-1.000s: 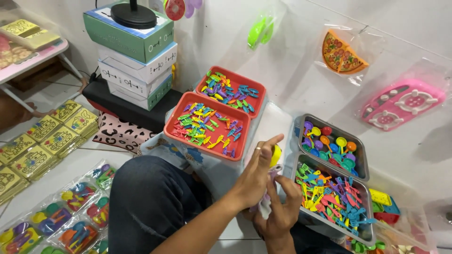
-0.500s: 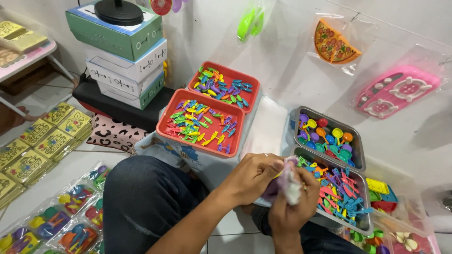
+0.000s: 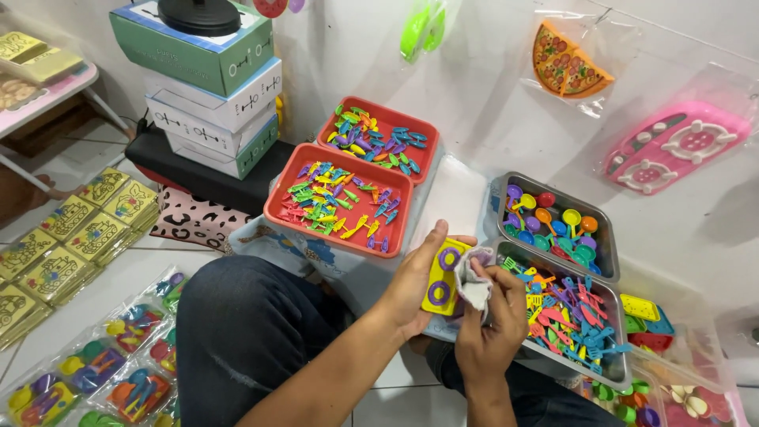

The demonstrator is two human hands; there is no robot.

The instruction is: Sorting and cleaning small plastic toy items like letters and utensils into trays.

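The yellow toy stove [image 3: 443,277] stands nearly upright in the left hand [image 3: 417,286], its long axis running from about 12 to 6 o'clock with the top tipped slightly toward 1 o'clock and its face turned toward the camera. It is a flat yellow plastic rectangle with two purple rings, one above the other. The left hand grips it closed, thumb at the upper edge and fingers behind. Touching its edge at 3 o'clock is a crumpled clear plastic bag [image 3: 474,278], pinched shut in the right hand [image 3: 492,326]. Both are held low in the middle of the view, above the lap. At 3 o'clock from the hands, a metal tray [image 3: 613,365] holds small forks, knives and spatulas in many colours; at 1 o'clock, a second metal tray [image 3: 602,229] holds round spoons and ladles. At 11 o'clock, a red tray [image 3: 278,212] is filled with small bright utensils, and beyond it another red tray [image 3: 427,130] holds similar blue, green and purple pieces. Farther off at 10 o'clock stands a stack of boxes [image 3: 213,95], and at 8 o'clock lie filled toy packs [image 3: 118,372] on the floor.
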